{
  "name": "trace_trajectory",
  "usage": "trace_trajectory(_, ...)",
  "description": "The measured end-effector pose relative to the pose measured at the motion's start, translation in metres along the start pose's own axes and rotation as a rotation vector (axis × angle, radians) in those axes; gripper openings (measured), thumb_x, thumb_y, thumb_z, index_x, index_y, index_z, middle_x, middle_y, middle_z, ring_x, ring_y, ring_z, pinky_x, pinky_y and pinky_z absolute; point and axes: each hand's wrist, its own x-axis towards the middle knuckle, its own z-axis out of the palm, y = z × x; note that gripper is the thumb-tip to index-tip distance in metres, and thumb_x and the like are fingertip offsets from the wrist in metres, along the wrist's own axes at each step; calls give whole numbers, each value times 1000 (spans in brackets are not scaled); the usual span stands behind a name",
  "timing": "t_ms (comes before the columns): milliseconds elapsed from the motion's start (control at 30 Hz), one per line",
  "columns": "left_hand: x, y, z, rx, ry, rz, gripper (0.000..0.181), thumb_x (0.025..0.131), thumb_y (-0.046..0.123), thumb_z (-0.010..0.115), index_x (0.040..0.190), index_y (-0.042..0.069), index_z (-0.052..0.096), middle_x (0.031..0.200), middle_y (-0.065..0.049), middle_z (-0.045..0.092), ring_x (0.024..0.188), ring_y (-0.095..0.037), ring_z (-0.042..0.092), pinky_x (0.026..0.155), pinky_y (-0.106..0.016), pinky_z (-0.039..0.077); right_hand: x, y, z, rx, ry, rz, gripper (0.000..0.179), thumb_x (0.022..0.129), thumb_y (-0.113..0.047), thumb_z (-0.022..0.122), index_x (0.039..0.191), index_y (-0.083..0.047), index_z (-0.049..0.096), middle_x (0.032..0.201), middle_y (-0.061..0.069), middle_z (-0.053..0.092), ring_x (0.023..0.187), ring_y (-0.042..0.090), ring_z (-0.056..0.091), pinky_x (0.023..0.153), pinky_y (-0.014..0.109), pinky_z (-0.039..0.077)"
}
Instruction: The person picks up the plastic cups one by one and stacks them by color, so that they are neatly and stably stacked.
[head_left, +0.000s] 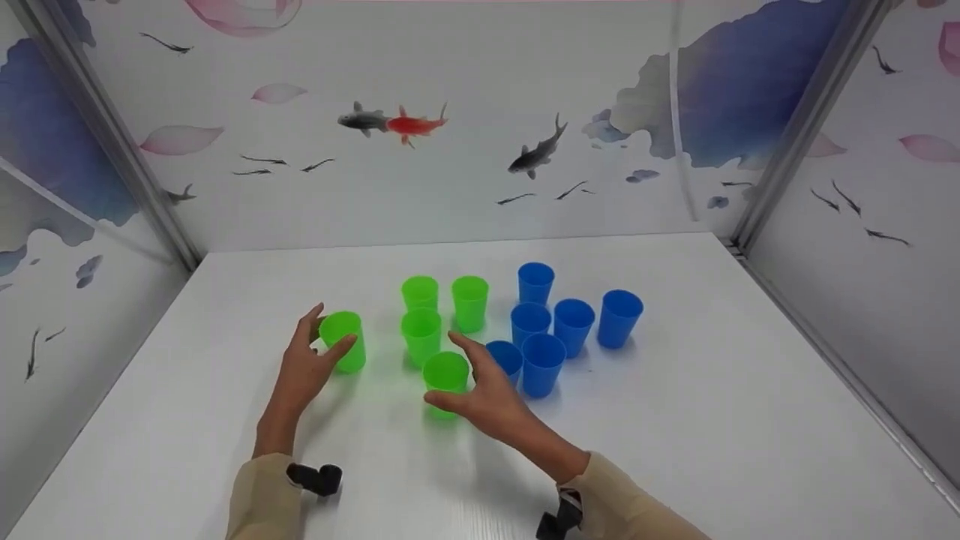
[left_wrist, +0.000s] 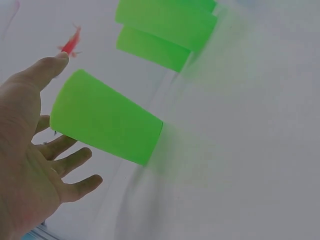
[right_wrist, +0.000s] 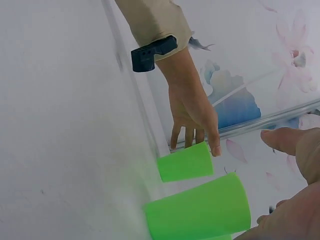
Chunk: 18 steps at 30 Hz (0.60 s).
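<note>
My left hand is spread around a green cup that stands upright at the left of the group. In the left wrist view the thumb of that hand is apart from the cup, and the other fingers extend behind it. My right hand arches over the nearest green cup, thumb on the near side and fingers on the far side. A gap shows between the right thumb and the cup in the right wrist view.
Behind the right hand's cup stand more green cups, one in the middle and one farther back. Several blue cups stand close on the right. The white table is bordered by printed panels at the back and sides.
</note>
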Motion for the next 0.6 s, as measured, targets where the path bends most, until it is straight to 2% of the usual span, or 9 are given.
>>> trace_trajectory(233, -1, -3, 1, -10, -34, -21, 96, 93, 55, 64, 161, 12, 12, 164, -20, 24, 152, -39, 25, 123, -55, 27, 5, 7, 0, 30, -14, 1, 84, 87, -29, 79, 156, -13, 34, 164, 11, 31, 154, 35, 26, 122, 54, 29)
trace_trajectory(433, 1, -4, 2, -32, -48, -9, 94, 95, 51, 64, 160, 8, 13, 164, -21, 24, 152, -40, 25, 123, -55, 28, 6, 8, 0, -3, -25, 12, 83, 86, -34, 79, 155, -14, 36, 162, 10, 35, 152, 33, 31, 120, 53, 33)
trace_trajectory(600, 3, -3, 3, -58, -53, -28, 94, 95, 50, 64, 160, 8, 12, 165, -23, 21, 152, -42, 23, 123, -56, 27, 6, 9, 1, 10, -39, 4, 81, 88, -30, 79, 154, -10, 36, 161, 11, 38, 151, 33, 33, 119, 53, 34)
